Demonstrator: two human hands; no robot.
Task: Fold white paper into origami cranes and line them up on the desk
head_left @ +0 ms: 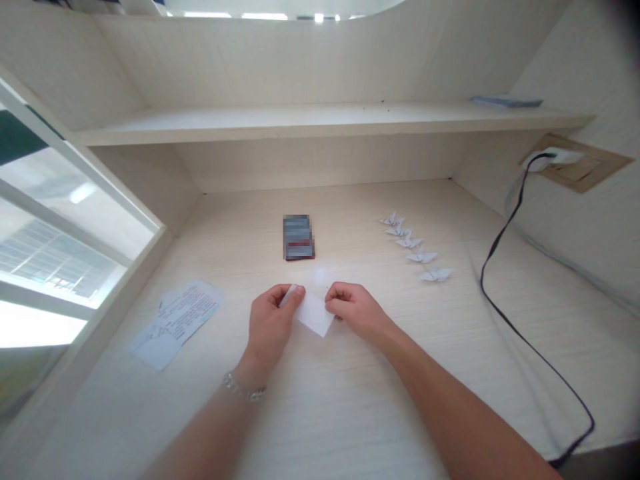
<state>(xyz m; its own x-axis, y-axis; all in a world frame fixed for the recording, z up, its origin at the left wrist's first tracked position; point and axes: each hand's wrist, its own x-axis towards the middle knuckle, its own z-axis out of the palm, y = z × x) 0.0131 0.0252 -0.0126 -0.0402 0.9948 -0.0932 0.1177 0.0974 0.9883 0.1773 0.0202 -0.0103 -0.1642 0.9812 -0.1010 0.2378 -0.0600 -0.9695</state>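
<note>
A small white sheet of paper (315,316) is held between my two hands above the middle of the desk. My left hand (273,317) pinches its left corner, thumb on top. On the opposite side, my right hand (356,307) has its fingers curled and pressed together at the paper's right edge. One corner of the sheet points down toward me. Whether the paper has creases I cannot tell. Beyond it lies a dark phone-like rectangle (299,237), its face blurred. Several folded white paper cranes (421,257) stand in a slanting row to the right.
Printed paper slips (177,323) lie at the left, beside a window frame (125,267). A black cable (493,293) hangs from the wall socket (575,163) and runs along the right side. A shelf (300,123) spans the back, with a flat bluish item (507,101) on it.
</note>
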